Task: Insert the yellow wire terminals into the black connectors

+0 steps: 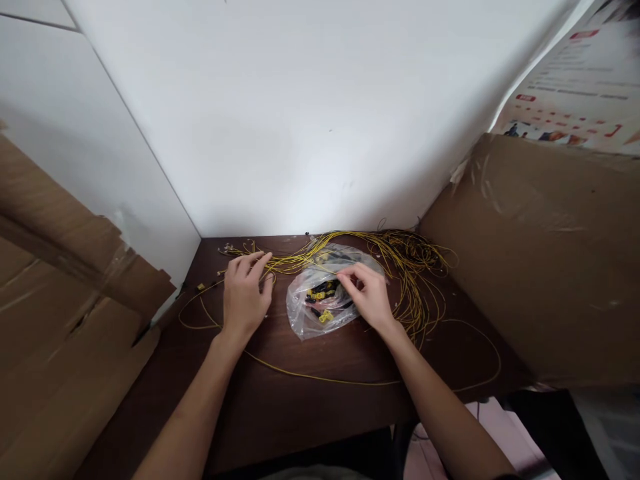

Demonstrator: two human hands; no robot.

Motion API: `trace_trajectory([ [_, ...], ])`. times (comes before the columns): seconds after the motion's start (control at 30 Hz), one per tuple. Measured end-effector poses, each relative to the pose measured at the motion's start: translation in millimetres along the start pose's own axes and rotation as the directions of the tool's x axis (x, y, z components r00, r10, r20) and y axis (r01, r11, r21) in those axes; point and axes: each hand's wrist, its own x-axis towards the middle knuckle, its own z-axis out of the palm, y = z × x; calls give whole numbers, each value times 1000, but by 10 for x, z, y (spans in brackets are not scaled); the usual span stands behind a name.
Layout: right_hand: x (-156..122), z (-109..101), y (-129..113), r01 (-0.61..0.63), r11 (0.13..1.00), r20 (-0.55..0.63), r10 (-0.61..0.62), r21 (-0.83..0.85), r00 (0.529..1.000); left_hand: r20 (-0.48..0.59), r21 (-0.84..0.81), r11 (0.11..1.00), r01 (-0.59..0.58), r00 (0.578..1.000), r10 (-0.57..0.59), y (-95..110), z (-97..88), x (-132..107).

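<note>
A bundle of thin yellow wires [300, 259] runs across the back of the dark brown table. My left hand [244, 293] rests at the bundle's left end, fingers bent but apart, with no object visibly gripped. Over a clear plastic bag [299, 313], my right hand [369, 293] pinches a yellow wire [324, 269] between thumb and fingertips. Small black and yellow connectors [325, 291] show inside the bag. One yellow connector piece [326, 316] lies toward its near side. The undersides of both hands are hidden.
Tangled yellow and black wires [420, 257] spread to the right of the bag. A single loose wire [320, 380] curves along the front of the table [300, 420]. Cardboard panels stand at the left [60, 287] and right [545, 260], with a white wall [310, 120] behind.
</note>
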Motion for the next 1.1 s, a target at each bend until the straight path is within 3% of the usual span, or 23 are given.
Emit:
trace_trajectory([
  [0.2, -30, 81, -65, 32, 999, 75, -34, 23, 997, 72, -135, 963, -235, 966, 246, 262, 40, -44],
  [0.33, -37, 106, -68, 36, 999, 93, -39, 29, 995, 24, -206, 931, -302, 949, 314, 369, 13, -41],
  [0.43, -42, 122, -60, 25, 999, 87, -27, 25, 996, -73, -235, 939, -250, 968, 240, 380, -22, -27],
  [0.53, -40, 125, -45, -16, 1000, 52, 15, 23, 999, -166, -272, 956, -113, 984, 69, 333, -39, -21],
  [0.63, -26, 111, -31, -77, 996, -11, 77, 37, 997, -232, -249, 968, 42, 967, -102, 263, -44, -14],
  [0.73, -14, 101, -27, -126, 990, -50, 129, 64, 990, -310, -192, 979, 68, 942, -126, 223, -66, 5],
  [0.8, -15, 106, -28, -135, 988, -53, 139, 68, 989, -361, -168, 985, -34, 932, -29, 232, -93, 11],
  [0.87, -25, 121, -27, -127, 990, -41, 130, 53, 991, -363, -148, 966, -212, 920, 147, 274, -120, -2],
  [0.97, -47, 148, -28, -98, 995, -5, 98, 13, 995, -261, -170, 874, -455, 876, 405, 378, -129, -56],
  [1.1, -64, 167, -52, -31, 999, 50, 30, 12, 998, -93, -246, 806, -539, 841, 534, 507, -55, -116],
])
